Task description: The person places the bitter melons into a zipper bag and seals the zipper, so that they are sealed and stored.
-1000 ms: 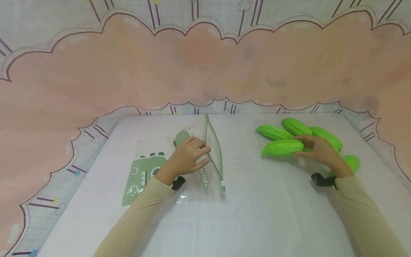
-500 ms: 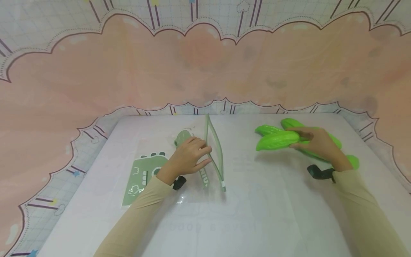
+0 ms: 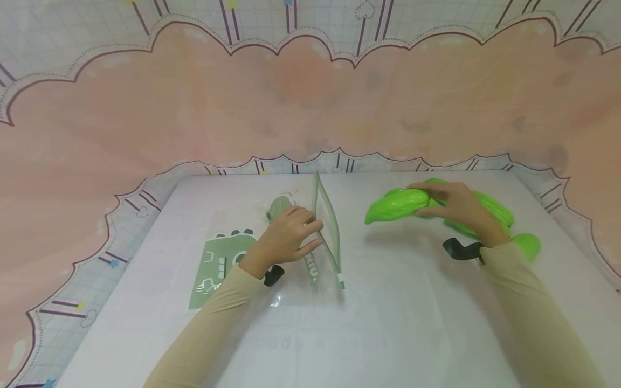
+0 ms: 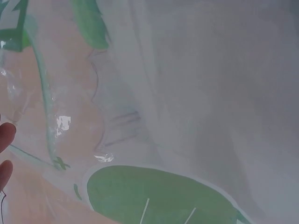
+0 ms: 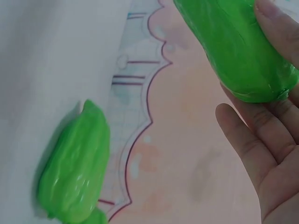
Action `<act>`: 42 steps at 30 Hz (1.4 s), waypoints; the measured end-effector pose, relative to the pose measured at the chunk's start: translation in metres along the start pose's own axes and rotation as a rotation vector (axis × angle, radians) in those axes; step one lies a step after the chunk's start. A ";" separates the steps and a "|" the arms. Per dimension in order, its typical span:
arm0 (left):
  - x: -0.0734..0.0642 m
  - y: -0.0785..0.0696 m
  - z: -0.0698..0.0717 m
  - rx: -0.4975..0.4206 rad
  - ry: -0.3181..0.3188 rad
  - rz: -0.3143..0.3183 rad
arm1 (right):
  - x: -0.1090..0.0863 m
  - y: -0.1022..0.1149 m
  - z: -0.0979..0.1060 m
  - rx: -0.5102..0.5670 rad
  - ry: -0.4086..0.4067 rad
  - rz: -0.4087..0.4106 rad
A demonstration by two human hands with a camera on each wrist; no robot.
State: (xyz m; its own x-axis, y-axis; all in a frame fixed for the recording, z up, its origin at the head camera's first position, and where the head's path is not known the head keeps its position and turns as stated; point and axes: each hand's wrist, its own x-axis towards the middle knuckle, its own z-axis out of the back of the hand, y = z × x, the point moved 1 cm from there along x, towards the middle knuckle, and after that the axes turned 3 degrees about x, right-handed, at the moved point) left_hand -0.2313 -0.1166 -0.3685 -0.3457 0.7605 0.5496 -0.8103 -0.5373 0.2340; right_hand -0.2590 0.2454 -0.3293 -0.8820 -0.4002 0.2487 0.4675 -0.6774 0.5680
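Observation:
My left hand (image 3: 288, 235) pinches the open mouth of a clear plastic zip bag (image 3: 220, 269) with a green dinosaur print. The bag's green zip edge (image 3: 336, 231) stands up beside the fingers, spread apart in a narrow loop. Only two fingertips (image 4: 5, 137) show at the left of the left wrist view. Raised over the tabletop, a bright green bitter melon (image 3: 394, 207) is gripped by my right hand (image 3: 456, 209) at its right end. In the right wrist view the thumb lies on one side of the melon (image 5: 238, 51), with fingers beneath.
Several more bitter melons (image 3: 495, 209) lie at the right of the white table (image 3: 388, 323), partly hidden behind the right hand; one (image 3: 527, 245) rests near the right sleeve. A peach-coloured patterned cloth (image 3: 291, 108) rises behind the table.
My right hand has lifted the bitter melon from the pile and carried it leftward, toward the bag. The left hand stays at the bag's mouth.

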 end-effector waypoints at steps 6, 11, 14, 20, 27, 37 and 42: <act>0.002 -0.001 -0.002 -0.002 -0.005 -0.005 | 0.010 0.007 -0.007 0.060 0.039 0.000; 0.003 -0.001 -0.002 0.000 0.002 -0.005 | 0.017 0.013 -0.013 0.057 0.032 0.040; 0.004 -0.001 -0.001 0.004 0.010 -0.003 | 0.022 0.017 -0.017 0.062 0.030 0.114; 0.006 -0.003 -0.001 0.014 0.005 -0.009 | 0.031 0.023 -0.026 0.118 0.064 0.167; 0.008 -0.004 0.000 0.033 0.015 -0.007 | 0.038 0.032 -0.035 0.151 0.095 0.163; 0.010 -0.005 -0.001 0.047 0.031 0.021 | 0.044 0.041 -0.051 0.187 0.140 0.178; 0.010 -0.005 -0.001 0.050 0.021 0.031 | 0.046 0.044 -0.058 0.235 0.196 0.188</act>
State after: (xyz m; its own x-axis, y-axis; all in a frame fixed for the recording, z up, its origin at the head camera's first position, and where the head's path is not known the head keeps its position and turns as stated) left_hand -0.2317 -0.1056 -0.3650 -0.3802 0.7505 0.5406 -0.7745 -0.5778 0.2575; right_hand -0.2757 0.1617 -0.3386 -0.7435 -0.6303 0.2236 0.5739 -0.4296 0.6972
